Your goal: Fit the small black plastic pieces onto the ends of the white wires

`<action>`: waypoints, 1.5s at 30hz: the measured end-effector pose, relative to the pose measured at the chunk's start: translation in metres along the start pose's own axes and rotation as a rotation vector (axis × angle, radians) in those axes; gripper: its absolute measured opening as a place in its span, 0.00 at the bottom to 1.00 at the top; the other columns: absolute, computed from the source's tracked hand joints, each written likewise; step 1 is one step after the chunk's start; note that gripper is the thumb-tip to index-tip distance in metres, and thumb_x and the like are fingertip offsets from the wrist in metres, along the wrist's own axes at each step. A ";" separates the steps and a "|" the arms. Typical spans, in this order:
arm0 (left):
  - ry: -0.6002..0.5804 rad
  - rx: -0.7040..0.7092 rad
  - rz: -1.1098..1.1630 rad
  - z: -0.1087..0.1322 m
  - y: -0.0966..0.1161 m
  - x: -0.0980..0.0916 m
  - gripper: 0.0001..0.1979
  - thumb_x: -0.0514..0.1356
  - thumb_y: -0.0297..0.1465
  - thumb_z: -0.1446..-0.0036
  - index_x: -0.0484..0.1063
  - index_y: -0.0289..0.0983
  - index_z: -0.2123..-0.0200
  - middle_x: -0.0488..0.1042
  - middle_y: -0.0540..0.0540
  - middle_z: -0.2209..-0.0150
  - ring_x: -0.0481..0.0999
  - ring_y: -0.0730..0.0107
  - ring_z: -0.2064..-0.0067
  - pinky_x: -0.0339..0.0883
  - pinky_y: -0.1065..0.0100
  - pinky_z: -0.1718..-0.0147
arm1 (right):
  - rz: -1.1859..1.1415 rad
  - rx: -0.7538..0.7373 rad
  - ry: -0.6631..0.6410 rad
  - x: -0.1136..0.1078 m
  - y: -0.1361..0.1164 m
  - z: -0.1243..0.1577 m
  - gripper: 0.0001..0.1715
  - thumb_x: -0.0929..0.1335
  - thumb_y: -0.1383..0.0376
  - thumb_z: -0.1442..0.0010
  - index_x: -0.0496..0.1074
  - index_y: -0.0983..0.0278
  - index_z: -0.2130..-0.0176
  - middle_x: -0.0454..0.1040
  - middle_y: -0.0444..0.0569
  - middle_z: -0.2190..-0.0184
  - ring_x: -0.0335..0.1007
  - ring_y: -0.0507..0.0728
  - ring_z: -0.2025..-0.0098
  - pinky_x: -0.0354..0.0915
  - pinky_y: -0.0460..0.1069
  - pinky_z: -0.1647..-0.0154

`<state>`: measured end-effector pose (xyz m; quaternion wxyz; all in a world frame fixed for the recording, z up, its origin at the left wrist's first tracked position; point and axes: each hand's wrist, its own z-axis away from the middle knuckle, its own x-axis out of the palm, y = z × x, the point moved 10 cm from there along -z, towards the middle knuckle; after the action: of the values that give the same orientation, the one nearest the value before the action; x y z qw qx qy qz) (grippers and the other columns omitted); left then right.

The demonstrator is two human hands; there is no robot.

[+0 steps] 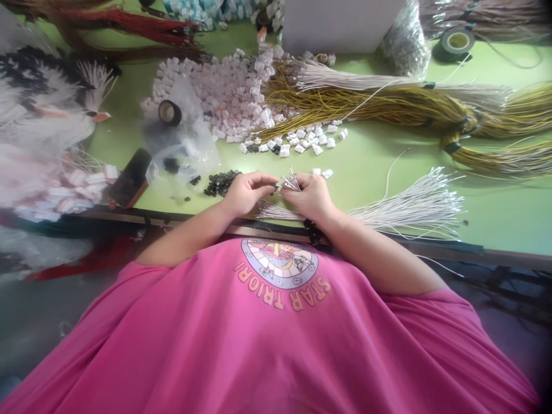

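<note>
My right hand [314, 197] is closed round a bunch of thin white wires [291, 181], their metal-tipped ends poking out toward the left. Just left of those tips, my left hand [248, 192] has thumb and fingers brought together in a pinch. Whatever lies between its fingertips is too small to name. Beside the left wrist sits a pile of small black parts [221, 183]. More white wires [407, 206] fan out over the green table [375, 152] to the right, and a few white connectors [322, 173] lie behind my right hand.
A large heap of white connectors [215, 95] covers the table's back middle. Yellow-and-black wire bundles [401, 106] stretch to the right. At left are a clear plastic bag [185, 155], a tape roll [169, 112] and a dark box-like object [130, 177]. Another tape roll [457, 43] is back right.
</note>
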<state>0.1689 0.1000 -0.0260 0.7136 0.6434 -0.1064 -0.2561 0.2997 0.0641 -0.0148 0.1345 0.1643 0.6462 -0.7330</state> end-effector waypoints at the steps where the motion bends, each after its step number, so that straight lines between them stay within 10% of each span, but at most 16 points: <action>1: 0.007 -0.009 0.002 0.000 -0.001 0.000 0.13 0.66 0.33 0.55 0.78 0.34 0.65 0.78 0.45 0.66 0.75 0.68 0.66 0.69 0.65 0.61 | 0.007 -0.002 0.000 0.000 0.000 0.000 0.08 0.65 0.66 0.55 0.63 0.66 0.81 0.58 0.40 0.84 0.53 0.47 0.78 0.51 0.44 0.77; 20: -0.048 0.046 -0.013 -0.003 0.000 0.010 0.11 0.66 0.35 0.56 0.78 0.35 0.69 0.77 0.44 0.67 0.75 0.66 0.65 0.68 0.64 0.61 | 0.042 -0.009 -0.056 0.007 -0.002 0.001 0.10 0.66 0.63 0.54 0.65 0.67 0.80 0.56 0.40 0.84 0.52 0.47 0.77 0.50 0.45 0.78; 30: -0.224 0.129 -0.757 -0.002 0.034 0.006 0.09 0.58 0.32 0.48 0.75 0.37 0.64 0.74 0.46 0.64 0.71 0.68 0.63 0.64 0.66 0.62 | -0.129 0.069 -0.085 0.000 0.002 -0.001 0.10 0.70 0.61 0.55 0.69 0.67 0.77 0.63 0.43 0.78 0.57 0.48 0.75 0.55 0.47 0.73; 33: -0.272 0.124 -0.821 -0.019 0.042 0.001 0.12 0.58 0.29 0.48 0.74 0.38 0.60 0.74 0.46 0.62 0.71 0.67 0.63 0.63 0.66 0.61 | -0.206 0.197 -0.154 0.006 0.016 0.002 0.12 0.70 0.61 0.56 0.72 0.68 0.74 0.63 0.42 0.81 0.56 0.48 0.78 0.54 0.47 0.75; 39: 0.012 0.196 -0.985 -0.077 0.046 -0.012 0.13 0.54 0.25 0.46 0.74 0.37 0.59 0.72 0.42 0.61 0.69 0.63 0.61 0.61 0.62 0.60 | -0.281 0.219 -0.170 0.009 0.022 0.000 0.08 0.68 0.65 0.56 0.72 0.67 0.72 0.66 0.42 0.80 0.59 0.49 0.77 0.55 0.47 0.75; 45: -0.040 0.229 -1.049 -0.095 0.023 0.002 0.09 0.55 0.26 0.48 0.74 0.38 0.65 0.68 0.43 0.66 0.68 0.64 0.65 0.60 0.62 0.65 | -0.125 0.133 -0.141 0.005 0.014 -0.003 0.06 0.66 0.66 0.55 0.69 0.67 0.75 0.66 0.43 0.80 0.60 0.50 0.76 0.56 0.47 0.75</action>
<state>0.2212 0.1817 -0.0177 0.4130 0.6789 0.1885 -0.5770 0.3010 0.0653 -0.0302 0.1226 0.0802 0.5942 -0.7909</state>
